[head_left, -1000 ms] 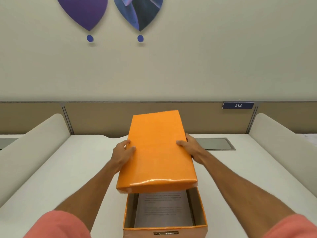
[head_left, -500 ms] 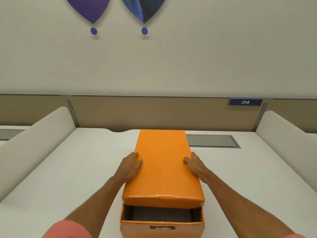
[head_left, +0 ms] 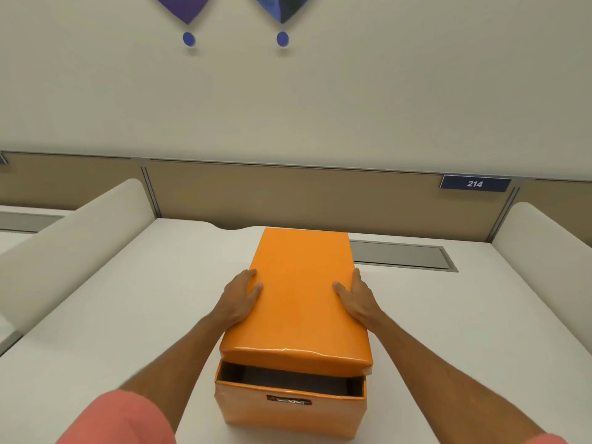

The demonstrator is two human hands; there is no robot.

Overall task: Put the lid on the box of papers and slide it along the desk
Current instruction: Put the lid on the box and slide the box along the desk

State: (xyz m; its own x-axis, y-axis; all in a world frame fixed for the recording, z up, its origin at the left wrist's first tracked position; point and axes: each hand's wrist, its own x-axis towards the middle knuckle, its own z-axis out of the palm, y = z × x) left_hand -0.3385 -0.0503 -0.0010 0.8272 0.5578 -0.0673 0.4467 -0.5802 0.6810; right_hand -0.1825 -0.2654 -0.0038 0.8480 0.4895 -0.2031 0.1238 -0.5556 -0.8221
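An orange box [head_left: 288, 415] stands on the white desk [head_left: 112, 315] in front of me, with a small metal label holder on its near wall. The orange lid [head_left: 301, 296] lies over most of the box, shifted away from me, so a dark strip of the opening shows at the near end. The papers inside are hidden in shadow. My left hand [head_left: 242, 294] grips the lid's left edge and my right hand [head_left: 354, 298] grips its right edge, thumbs on top.
White curved dividers bound the desk at left [head_left: 73, 245] and right [head_left: 551, 251]. A grey cable hatch [head_left: 400, 254] sits in the desk behind the box on the right. A brown back panel carries a blue plate reading 214 [head_left: 474, 183].
The lid, held tilted above the open box a second ago, has come down nearly flat over it. The papers, visible then, are now out of sight.
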